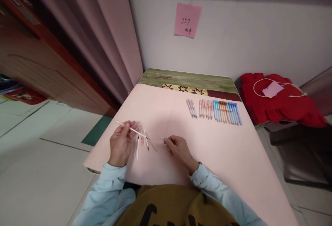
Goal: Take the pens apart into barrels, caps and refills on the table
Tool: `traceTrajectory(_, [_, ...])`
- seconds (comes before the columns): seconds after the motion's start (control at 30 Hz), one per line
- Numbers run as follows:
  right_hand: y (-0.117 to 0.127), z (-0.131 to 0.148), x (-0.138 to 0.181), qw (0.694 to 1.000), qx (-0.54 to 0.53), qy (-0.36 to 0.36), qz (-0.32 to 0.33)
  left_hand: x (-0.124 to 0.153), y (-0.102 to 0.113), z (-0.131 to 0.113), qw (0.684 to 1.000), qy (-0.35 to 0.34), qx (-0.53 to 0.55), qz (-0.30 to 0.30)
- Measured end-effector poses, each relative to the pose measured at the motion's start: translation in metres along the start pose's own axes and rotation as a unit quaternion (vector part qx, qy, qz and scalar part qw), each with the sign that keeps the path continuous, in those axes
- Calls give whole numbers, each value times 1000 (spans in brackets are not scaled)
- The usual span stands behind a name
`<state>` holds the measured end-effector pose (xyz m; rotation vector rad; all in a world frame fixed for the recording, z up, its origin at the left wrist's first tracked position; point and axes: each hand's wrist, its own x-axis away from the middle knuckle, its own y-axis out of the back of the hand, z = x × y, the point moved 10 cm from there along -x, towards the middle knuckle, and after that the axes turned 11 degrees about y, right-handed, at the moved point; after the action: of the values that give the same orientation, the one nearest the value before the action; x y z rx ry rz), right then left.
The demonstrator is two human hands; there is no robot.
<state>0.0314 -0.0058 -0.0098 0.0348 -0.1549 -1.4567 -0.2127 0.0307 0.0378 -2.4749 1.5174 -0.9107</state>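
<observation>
My left hand is closed on a white pen refill with a dark tip, which slants down to the right. A see-through tube-like piece sticks out on the other side of the same fingers. My right hand hovers above the table with thumb and forefinger pinched; a faint, thin piece seems to show at the fingertips, too blurred to name. Between the hands lie more white refills with dark tips and several small clear and pinkish pen parts, partly behind my left hand.
Rows of pens in clear, pink, orange and blue lie at the table's back right. The table has a pale pink cover. A red cloth with a white cable stands to the right. A pink note hangs on the wall.
</observation>
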Motion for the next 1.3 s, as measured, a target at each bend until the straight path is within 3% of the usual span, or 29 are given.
traceTrajectory(0.1, [5, 19, -8, 985, 161, 61, -23, -3, 17, 0, 1000, 7, -11, -27])
traceTrajectory(0.17, [-5, 26, -14, 974, 211, 78, -5, -3, 17, 8, 999, 30, -20, -18])
traceTrajectory(0.33, [-29, 32, -17, 958, 260, 117, 34, 0, 6, 26, 995, 58, -71, 27])
traceTrajectory(0.5, [-29, 24, -15, 954, 274, 115, 43, -11, 20, 21, 982, -6, -189, -1])
traceTrajectory(0.7, [-32, 29, -13, 944, 297, 137, 40, -17, 23, 16, 978, -4, -208, -2])
traceTrajectory(0.8, [-51, 38, -9, 919, 343, 178, 75, -16, 19, 10, 977, -6, -215, -7])
traceTrajectory(0.97, [-86, 44, -1, 849, 459, 203, 164, -17, 21, -3, 963, -38, -265, -18])
traceTrajectory(1.07, [-90, 41, -1, 829, 495, 184, 184, -20, 32, -17, 903, -72, -420, -51])
traceTrajectory(1.2, [-85, 38, -4, 828, 506, 172, 169, -16, 44, -17, 727, -88, -675, -89])
traceTrajectory(1.23, [-85, 37, -4, 830, 504, 170, 166, -12, 44, -14, 693, -90, -709, -89])
traceTrajectory(1.3, [-89, 36, -2, 833, 498, 173, 169, -4, 43, -4, 657, -77, -747, -73])
